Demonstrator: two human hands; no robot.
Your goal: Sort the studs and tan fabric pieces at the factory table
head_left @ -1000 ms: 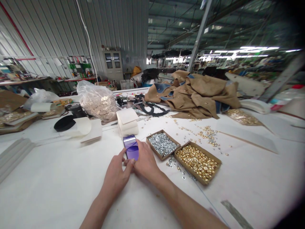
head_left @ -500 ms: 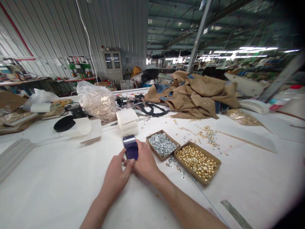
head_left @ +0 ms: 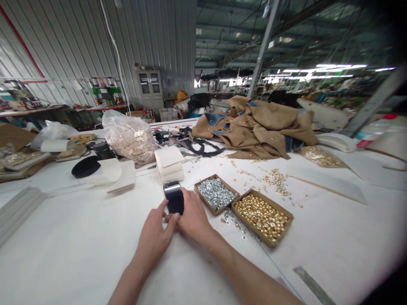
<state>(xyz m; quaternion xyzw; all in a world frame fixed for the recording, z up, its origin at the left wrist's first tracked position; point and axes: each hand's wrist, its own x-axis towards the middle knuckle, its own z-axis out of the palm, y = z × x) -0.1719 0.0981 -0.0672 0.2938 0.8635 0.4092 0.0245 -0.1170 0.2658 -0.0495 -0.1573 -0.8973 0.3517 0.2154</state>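
Apparently, left hand and right hand hold a dark phone.

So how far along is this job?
Hard to say exactly. Done: the tan suede garment in the heap already shows metal studs. In hand: the left hand and right hand are on a dark glossy flat object, possibly a phone. Left: two cardboard trays, one of silver rings, one of gold rings, are well filled.

Cardboard tray of silver washers, tray of brass eyelets, crumpled tan coat, bagged metal pieces
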